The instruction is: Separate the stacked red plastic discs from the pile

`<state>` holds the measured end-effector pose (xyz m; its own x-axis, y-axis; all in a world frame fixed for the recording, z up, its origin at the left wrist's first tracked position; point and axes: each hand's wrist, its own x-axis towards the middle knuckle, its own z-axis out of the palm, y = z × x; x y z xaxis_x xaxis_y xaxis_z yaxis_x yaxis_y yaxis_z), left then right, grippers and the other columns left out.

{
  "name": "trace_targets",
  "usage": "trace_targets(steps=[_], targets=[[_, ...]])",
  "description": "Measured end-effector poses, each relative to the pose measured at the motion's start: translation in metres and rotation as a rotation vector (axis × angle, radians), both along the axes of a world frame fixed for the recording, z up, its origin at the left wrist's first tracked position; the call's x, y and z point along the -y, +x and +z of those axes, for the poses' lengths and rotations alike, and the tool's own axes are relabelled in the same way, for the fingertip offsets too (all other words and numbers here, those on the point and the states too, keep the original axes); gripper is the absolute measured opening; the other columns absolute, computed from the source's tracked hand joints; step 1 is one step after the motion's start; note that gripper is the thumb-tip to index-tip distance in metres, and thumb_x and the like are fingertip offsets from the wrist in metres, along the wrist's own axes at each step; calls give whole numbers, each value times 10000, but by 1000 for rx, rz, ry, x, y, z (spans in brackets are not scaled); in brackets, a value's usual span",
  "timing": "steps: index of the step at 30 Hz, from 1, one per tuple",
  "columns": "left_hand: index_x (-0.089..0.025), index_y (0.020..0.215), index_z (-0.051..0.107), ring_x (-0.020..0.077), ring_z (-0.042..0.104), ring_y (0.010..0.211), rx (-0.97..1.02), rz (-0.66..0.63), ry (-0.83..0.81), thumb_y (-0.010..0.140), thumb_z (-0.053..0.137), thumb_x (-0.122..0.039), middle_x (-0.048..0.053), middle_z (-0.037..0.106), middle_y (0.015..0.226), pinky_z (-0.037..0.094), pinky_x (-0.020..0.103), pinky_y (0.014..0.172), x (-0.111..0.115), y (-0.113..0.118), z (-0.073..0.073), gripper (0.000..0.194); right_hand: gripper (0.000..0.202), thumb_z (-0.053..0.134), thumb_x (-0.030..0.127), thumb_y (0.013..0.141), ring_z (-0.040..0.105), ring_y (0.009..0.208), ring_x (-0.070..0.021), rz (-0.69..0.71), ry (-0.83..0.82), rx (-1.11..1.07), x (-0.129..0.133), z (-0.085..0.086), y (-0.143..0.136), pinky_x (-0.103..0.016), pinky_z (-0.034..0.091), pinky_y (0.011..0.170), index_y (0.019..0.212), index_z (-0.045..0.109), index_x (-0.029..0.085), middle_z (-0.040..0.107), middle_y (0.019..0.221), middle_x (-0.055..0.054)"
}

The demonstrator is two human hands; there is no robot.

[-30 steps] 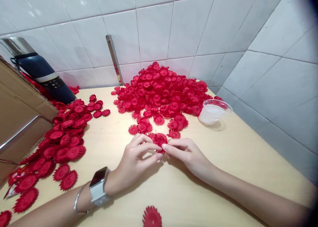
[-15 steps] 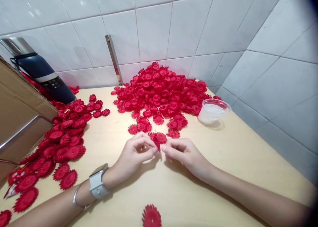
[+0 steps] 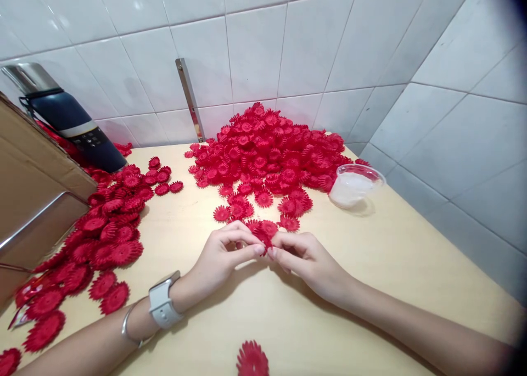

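The left hand (image 3: 224,258) and right hand (image 3: 307,261) are pinching one red paper flower (image 3: 263,237) between their closed fingertips, the big flower pile (image 3: 267,151) lying just beyond them.

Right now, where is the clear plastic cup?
The clear plastic cup sits on the right side of the table, beside the big red flower pile.

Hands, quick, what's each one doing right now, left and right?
Left hand: fingers pinched shut on the red paper flower.
Right hand: fingertips closed on the same flower from the other side.
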<state>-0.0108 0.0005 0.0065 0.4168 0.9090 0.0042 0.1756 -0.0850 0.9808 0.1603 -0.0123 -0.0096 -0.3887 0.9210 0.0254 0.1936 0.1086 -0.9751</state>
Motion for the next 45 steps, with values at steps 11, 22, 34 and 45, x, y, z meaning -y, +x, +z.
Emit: trace_targets(steps=[11,22,34,45], targets=[[-185,686,634,131,494,718,-28,14,29,751,580,-223,3,519,738,387,290,698,2,1,-1,92,246,468,233,744,315,450,-77,-16,-49,-49,1,0,1,-208,237,436,517,398,171,354,459,58],[-182,695,606,124,493,708,-103,34,125,768,549,-225,-2,506,753,388,269,667,7,2,1,102,231,471,280,812,388,543,-90,47,19,-24,-1,1,-1,-209,292,493,618,488,154,444,579,31],[-177,685,543,129,455,688,-268,242,265,793,482,-176,-3,473,733,361,255,620,3,0,-4,124,194,495,224,708,357,453,-82,-100,-192,-169,0,5,-1,-211,274,443,535,422,174,420,459,49],[-178,665,483,132,462,705,-211,324,228,795,460,-191,-5,465,737,354,256,635,-2,-2,-4,133,187,443,159,622,325,411,-72,-134,-239,-337,-1,4,1,-198,261,399,462,350,184,350,430,60]])
